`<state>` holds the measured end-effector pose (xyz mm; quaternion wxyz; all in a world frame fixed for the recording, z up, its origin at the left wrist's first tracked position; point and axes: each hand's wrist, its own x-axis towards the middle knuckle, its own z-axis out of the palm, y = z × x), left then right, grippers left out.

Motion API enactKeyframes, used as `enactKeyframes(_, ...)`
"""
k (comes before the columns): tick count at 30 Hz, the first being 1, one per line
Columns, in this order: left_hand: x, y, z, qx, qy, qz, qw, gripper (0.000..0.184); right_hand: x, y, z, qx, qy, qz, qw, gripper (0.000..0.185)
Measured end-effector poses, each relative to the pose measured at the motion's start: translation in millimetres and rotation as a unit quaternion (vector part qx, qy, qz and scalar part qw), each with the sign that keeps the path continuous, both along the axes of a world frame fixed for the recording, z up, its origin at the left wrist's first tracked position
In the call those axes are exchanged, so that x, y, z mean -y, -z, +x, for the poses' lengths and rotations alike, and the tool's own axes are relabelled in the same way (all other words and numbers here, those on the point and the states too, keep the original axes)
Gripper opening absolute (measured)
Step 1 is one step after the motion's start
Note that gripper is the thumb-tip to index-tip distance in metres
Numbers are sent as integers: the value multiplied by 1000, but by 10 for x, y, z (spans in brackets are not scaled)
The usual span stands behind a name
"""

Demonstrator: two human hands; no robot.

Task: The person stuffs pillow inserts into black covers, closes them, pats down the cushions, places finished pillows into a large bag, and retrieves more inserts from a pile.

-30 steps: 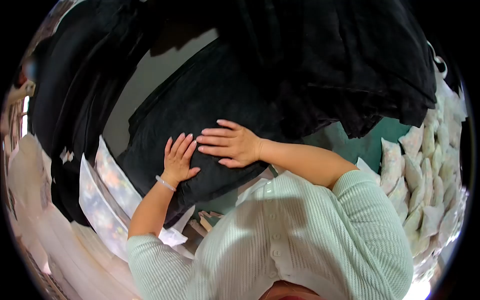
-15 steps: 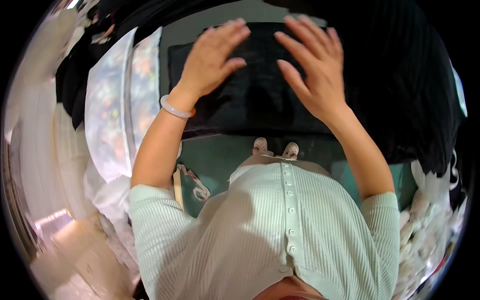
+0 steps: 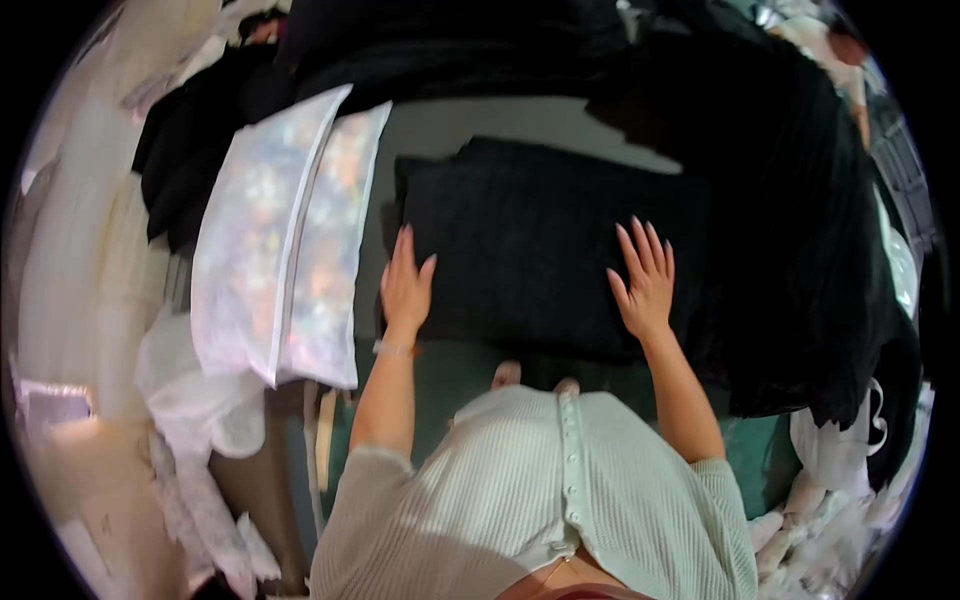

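Observation:
A black piece of cloth (image 3: 520, 250), folded into a rectangle, lies on the table in front of me. At its left edge rests my left hand (image 3: 406, 292), fingers stretched out and a pale bangle at the wrist. My right hand (image 3: 645, 285) lies on the right part of the cloth with its fingers spread. Neither hand holds anything. Left of my left hand is a white translucent zip bag (image 3: 262, 250) with blurred, multicoloured contents.
A large heap of black fabric (image 3: 790, 230) covers the right side, and more black fabric (image 3: 450, 50) lies along the back. The grey table top (image 3: 440, 125) shows behind the folded cloth. White plastic bags (image 3: 200, 390) hang at lower left. Far right, part of another person (image 3: 847, 60) shows.
Both hands have come down from above the black cloth and moved apart onto its left and right sides. The view has shifted, so the table appears lower.

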<state>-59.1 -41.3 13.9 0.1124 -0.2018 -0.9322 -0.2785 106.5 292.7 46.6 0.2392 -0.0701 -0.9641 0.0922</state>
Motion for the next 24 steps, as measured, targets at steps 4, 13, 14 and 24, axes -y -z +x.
enactKeyframes(4, 509, 347, 172, 130, -90, 61, 986, 57, -489, 475, 589, -32, 169, -230, 958, 73)
enactKeyframes(13, 724, 341, 73, 263, -33, 398, 878, 52, -479, 233, 953, 71, 173, -769, 611, 82)
enactKeyframes(14, 786, 286, 17, 248, -33, 401, 881, 53, -436, 259, 1044, 68, 174, -752, 632, 80)
enactKeyframes(24, -573, -1218, 232, -28, 144, 360, 922, 57, 141, -851, 2713, -243, 46, -668, 702, 115)
